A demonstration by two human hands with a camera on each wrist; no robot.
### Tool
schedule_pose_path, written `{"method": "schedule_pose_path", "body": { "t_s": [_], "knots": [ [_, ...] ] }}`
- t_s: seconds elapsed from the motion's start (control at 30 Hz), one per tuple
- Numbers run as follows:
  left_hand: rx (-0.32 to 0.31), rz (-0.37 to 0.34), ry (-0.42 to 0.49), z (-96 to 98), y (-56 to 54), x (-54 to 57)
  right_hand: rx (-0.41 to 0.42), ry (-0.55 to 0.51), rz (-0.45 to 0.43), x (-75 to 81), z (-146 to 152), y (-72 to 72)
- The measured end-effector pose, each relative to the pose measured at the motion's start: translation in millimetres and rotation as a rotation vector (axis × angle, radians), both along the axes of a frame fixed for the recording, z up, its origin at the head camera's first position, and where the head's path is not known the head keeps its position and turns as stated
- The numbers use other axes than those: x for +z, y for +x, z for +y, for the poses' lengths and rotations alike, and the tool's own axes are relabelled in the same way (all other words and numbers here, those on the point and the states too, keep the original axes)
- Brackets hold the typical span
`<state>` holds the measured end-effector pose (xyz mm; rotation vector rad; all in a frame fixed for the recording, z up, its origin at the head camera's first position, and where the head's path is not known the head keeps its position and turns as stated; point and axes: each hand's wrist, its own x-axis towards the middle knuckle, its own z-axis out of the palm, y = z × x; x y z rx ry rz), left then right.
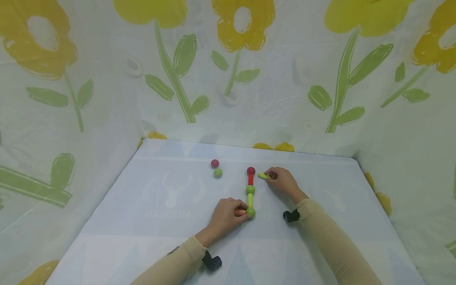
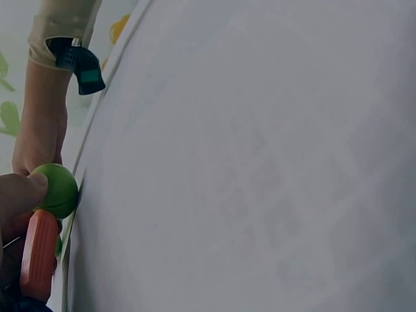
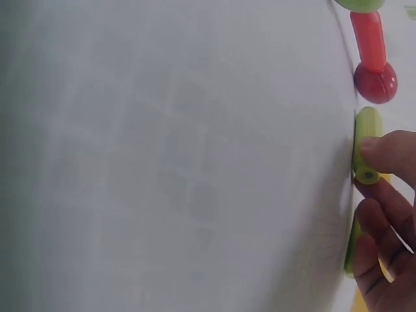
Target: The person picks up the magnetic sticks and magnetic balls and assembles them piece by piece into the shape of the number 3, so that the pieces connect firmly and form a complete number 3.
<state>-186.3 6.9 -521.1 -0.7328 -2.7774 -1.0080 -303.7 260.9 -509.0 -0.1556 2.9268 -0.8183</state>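
Note:
A chain of toy balls and rods lies on the table: a red ball (image 1: 251, 171), a red rod (image 1: 251, 180), a green ball (image 1: 250, 190), a yellow-green rod (image 1: 250, 200) and a nearer green ball (image 1: 251, 213). My left hand (image 1: 225, 217) pinches that nearer ball, with the thumb on it in the left wrist view. An orange rod (image 2: 39, 255) touches this ball and runs under my left fingers. Between thumb and fingers my right hand (image 1: 283, 181) holds another yellow-green rod (image 3: 368, 140), apart from the red ball. A further green rod (image 3: 353, 250) shows beside my curled right fingers.
Behind and left of the chain, a loose red ball (image 1: 215, 163) and a loose green ball (image 1: 218, 173) lie close together. The pale table (image 1: 117, 217) is walled on its back and sides by flowered cloth (image 1: 278, 99).

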Motion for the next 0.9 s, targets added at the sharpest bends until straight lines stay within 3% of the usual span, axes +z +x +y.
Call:
{"method": "schedule_pose_path", "body": {
  "t_s": [0.4, 0.9],
  "knots": [
    [0.003, 0.013, -0.002, 0.7, -0.5, -1.2, -0.033, -0.033, 0.010, 6.2, -4.8, -2.4],
    [0.002, 0.011, -0.006, 0.8, -1.2, -2.4, 0.045, -0.122, 0.077, 26.6, -30.8, -16.0]
  ]
}}
